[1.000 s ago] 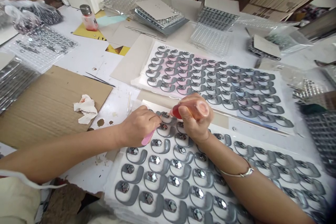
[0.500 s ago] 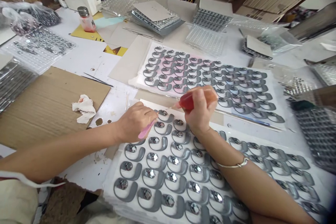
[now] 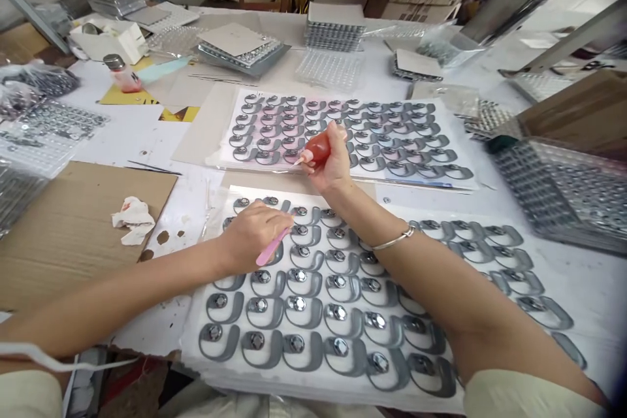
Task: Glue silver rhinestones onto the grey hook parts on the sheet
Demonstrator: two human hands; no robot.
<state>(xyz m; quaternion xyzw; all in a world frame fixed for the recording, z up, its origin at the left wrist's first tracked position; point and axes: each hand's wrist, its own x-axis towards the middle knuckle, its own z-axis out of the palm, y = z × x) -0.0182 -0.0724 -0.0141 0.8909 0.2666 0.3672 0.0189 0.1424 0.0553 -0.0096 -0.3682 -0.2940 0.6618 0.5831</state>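
Note:
My left hand (image 3: 255, 238) is closed round a pink tool that looks like tweezers (image 3: 272, 248); its tip is hard to make out. The hand rests over the far left of the near white sheet (image 3: 235, 375). Rows of grey curved pieces lie on it, many with a round shiny stone (image 3: 297, 304). My right hand (image 3: 337, 170) grips a squeeze bottle (image 3: 318, 147) of red liquid, its thin nozzle pointing left. Bottle and hand are above the front edge of the far sheet (image 3: 223, 158), which carries similar grey pieces.
To the left lie a cardboard sheet (image 3: 63, 222) and a crumpled tissue (image 3: 134, 215). A small jar with pink liquid (image 3: 125, 75) stands farther back. Stacked clear trays (image 3: 336, 29) are at the back, with more trays (image 3: 578, 189) on the right.
My right hand has drawn the bottle's nozzle away from the piece beside my left hand, toward the far sheet. My left hand stays over the near sheet. The camera view has shifted.

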